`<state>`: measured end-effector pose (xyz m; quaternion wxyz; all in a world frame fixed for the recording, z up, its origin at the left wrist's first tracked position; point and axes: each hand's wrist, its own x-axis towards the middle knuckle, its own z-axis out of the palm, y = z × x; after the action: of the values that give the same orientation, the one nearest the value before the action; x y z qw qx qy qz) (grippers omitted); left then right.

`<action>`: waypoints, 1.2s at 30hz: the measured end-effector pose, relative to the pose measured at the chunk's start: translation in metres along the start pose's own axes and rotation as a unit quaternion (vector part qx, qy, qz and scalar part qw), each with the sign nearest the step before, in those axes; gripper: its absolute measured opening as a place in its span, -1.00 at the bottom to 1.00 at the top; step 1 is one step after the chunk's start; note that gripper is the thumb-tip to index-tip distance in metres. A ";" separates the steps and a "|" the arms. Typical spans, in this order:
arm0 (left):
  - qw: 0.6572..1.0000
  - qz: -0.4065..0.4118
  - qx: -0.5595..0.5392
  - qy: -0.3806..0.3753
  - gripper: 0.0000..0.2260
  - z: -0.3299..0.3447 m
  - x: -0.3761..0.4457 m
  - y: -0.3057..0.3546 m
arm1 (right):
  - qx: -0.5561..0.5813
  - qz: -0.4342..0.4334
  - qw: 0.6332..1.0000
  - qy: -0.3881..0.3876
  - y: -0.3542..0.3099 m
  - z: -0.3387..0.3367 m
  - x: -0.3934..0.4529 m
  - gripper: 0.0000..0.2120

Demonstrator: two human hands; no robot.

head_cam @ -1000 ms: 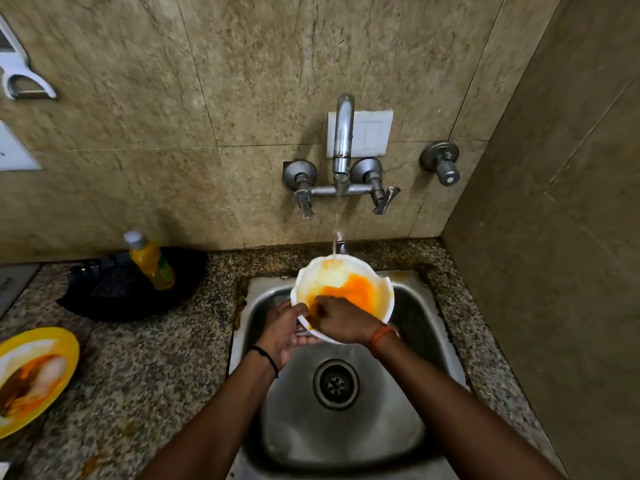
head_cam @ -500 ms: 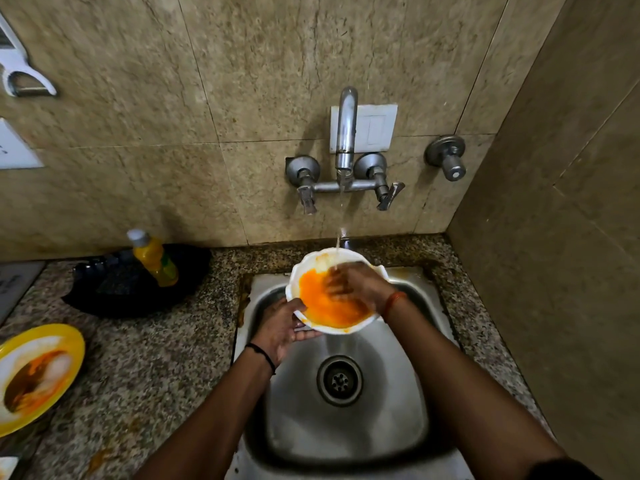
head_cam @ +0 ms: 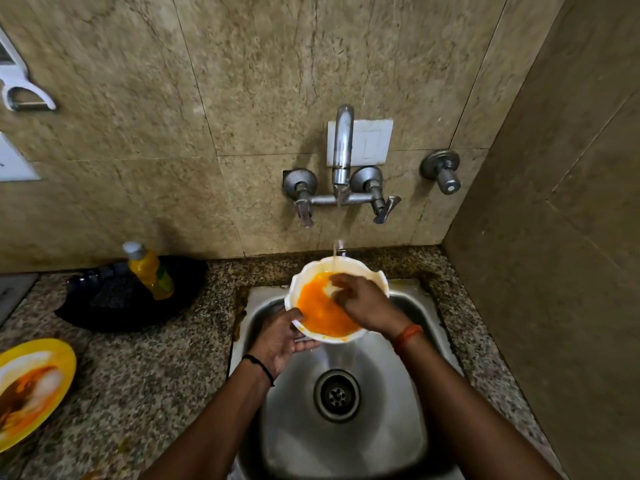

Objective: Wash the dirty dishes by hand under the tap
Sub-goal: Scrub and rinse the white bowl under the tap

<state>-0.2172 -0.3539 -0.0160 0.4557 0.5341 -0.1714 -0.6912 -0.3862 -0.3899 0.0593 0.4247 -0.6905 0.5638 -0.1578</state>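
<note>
A white scallop-edged bowl smeared inside with orange sauce (head_cam: 313,311) is held over the back of the stainless steel sink (head_cam: 408,427), tilted so its inside faces up and toward the camera. The left hand (head_cam: 282,336) cups the bowl from below at its near left edge, thumb curled over the rim and fingers closed under the base, so it has a firm hold. The right hand (head_cam: 363,301) reaches into the bowl from the right, fingers bent and loosely spread, the fingertips (head_cam: 337,284) pressed against the inner wall where a pale, cleaner patch shows in the orange; it grips nothing. A thin stream of water (head_cam: 336,237) falls from the wall-mounted chrome tap with two lever handles (head_cam: 343,161) onto the far rim of the bowl, just above the right fingers. A black thread band (head_cam: 259,367) circles the left wrist and an orange thread band (head_cam: 408,336) the right.

Below the bowl the round drain strainer (head_cam: 337,394) sits in the middle of the basin. On the speckled granite surface (head_cam: 138,382) left of the sink lies a black plastic tray (head_cam: 114,299) with a yellow-green bottle with a grey cap (head_cam: 150,271) leaning on it. At the far left edge a yellow plate with brown and orange food remains (head_cam: 33,389) rests on the same surface, well apart from the sink.
</note>
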 end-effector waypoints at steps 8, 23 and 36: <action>1.000 0.015 0.004 -0.019 -0.73 0.011 0.001 0.016 | 0.132 0.016 0.935 0.328 -0.018 -0.061 0.042 -0.66; 0.999 0.029 0.009 -0.016 -0.74 0.016 -0.004 0.021 | 0.289 0.048 0.915 0.276 -0.032 -0.078 0.050 -0.75; 1.000 0.012 -0.020 -0.020 -0.75 -0.003 -0.006 0.011 | -0.327 -0.065 0.936 0.111 0.032 -0.022 -0.034 -0.56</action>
<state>-0.2102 -0.3540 -0.0058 0.4706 0.5093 -0.1728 -0.6995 -0.4327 -0.3678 0.0563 0.0987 -0.8045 0.5818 -0.0679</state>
